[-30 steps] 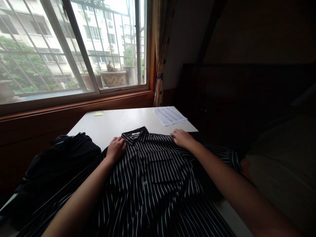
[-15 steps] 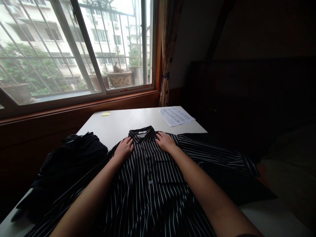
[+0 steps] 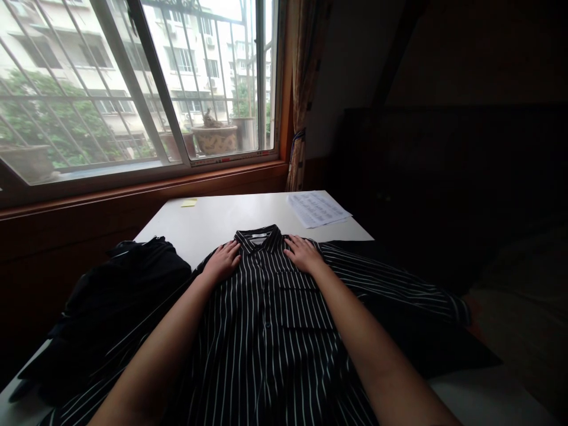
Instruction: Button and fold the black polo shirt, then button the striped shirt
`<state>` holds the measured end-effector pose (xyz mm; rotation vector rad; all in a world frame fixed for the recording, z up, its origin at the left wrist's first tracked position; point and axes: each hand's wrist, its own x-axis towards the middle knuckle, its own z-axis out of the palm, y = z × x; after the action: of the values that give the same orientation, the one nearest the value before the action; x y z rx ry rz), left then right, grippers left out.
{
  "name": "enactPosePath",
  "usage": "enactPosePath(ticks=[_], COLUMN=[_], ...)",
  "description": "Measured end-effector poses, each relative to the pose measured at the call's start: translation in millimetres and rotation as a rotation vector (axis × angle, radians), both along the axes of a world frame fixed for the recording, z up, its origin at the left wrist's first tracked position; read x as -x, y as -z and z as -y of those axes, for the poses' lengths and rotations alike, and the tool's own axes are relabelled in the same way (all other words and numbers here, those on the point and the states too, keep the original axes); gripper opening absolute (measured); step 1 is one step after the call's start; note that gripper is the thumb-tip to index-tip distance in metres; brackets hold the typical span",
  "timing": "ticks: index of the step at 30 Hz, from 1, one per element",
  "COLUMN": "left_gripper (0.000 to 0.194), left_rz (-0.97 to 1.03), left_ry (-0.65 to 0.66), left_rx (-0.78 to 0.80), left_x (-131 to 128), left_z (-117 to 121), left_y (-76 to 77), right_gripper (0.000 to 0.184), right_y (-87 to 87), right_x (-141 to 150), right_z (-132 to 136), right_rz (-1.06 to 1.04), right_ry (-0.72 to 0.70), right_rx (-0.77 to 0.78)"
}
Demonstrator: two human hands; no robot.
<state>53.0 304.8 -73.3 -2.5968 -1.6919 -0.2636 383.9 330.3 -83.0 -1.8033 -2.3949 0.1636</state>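
Observation:
A black shirt with white stripes (image 3: 261, 331) lies front up, its collar pointing to the far side and its sleeves out to both sides. My left hand (image 3: 223, 260) rests on the shoulder left of the collar, fingers spread on the cloth. On the other shoulder my right hand (image 3: 303, 253) lies flat, fingers apart. Both forearms cross over the shirt and cover parts of it. The shirt's lower end runs out of view.
Dark clothes (image 3: 128, 284) are heaped on the left of the white table (image 3: 213, 216). Another dark cloth (image 3: 408, 331) lies under the right sleeve. Printed sheets (image 3: 318, 209) and a yellow sticky note (image 3: 189, 202) are at the far edge, below a barred window.
The collar and both hands have shifted slightly to the right. The shirt front looks smoother, its stripes straighter than before.

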Motion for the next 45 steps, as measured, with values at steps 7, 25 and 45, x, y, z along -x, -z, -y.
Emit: enactPosePath(ticks=[7,25,45], left_gripper=[0.047,0.068,0.066], left_rz=[-0.070,-0.219,-0.236], left_ry=[-0.117,-0.521,-0.385], left_rx=[-0.163,-0.046,-0.084], left_x=[42.6,174.8,224.9], left_z=[50.1,79.5,38.1], left_y=[-40.8,-43.4,-34.1], right_gripper=[0.064,0.065,0.065], right_y=[1.2,3.7,1.1], right_x=[-7.3,-13.7,-16.8], right_z=[2.5,3.7,9.6], right_rz=[0.012,0.056,0.083], right_ry=[-0.015,-0.013,0.006], right_rx=[-0.014,-0.032,-0.029])
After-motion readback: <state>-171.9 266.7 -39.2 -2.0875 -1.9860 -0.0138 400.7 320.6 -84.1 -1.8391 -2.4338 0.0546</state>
